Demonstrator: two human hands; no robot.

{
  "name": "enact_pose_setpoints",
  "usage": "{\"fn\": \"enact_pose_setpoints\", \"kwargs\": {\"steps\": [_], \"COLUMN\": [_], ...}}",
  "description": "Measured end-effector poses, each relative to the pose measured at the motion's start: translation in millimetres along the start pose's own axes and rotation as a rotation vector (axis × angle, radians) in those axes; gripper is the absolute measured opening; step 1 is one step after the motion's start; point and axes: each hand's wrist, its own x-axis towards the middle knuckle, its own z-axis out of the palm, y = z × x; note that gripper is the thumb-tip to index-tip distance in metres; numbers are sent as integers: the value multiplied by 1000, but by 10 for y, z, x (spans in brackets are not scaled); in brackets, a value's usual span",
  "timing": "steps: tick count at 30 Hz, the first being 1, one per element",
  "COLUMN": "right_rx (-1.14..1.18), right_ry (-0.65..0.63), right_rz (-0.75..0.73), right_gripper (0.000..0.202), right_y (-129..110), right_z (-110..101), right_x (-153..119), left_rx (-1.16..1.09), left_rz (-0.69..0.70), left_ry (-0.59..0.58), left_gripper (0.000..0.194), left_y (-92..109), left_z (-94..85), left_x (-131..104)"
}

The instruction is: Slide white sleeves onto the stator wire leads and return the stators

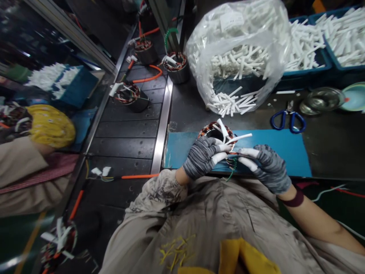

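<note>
A wound motor stator with copper windings and white sleeves stands on the blue mat in front of me. My left hand, in a grey glove with white fingertips, is at its near side, thumb and fingers closed on thin wires. Just to the right, my right hand, gloved alike, pinches the other end of the same short stretch of wires. A white sleeve sticks out above the fingers. Below the wires hangs a green tie. The exact wires between the fingertips are partly hidden.
Behind the mat lies an open plastic bag of white tubes, beside blue bins. Blue-handled scissors and metal bowls are at the right. More stators stand on the conveyor at left; a person's yellow sleeve is beyond.
</note>
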Motion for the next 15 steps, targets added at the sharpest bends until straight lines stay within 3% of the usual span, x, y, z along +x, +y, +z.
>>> {"fn": "enact_pose_setpoints", "kwargs": {"steps": [2, 4, 10, 13, 15], "right_rx": [-151, -131, 625, 798, 729], "right_ry": [-15, -98, -606, -613, -552], "right_rz": [-73, -25, 569, 666, 622], "right_gripper": [30, 38, 64, 69, 69], "right_y": [-40, -81, -158, -193, -211], "right_z": [-33, -59, 6, 97, 112], "right_x": [22, 91, 369, 384, 342], "left_rx": [-35, -59, -74, -42, -26], "left_rz": [-7, 9, 86, 60, 70], "left_ry": [-4, 34, 170, 176, 179], "left_gripper": [29, 28, 27, 26, 26], "left_y": [-9, -21, -81, -88, -79], "left_z": [7, 29, 136, 146, 127], "left_x": [14, 20, -1, -8, -12]}}
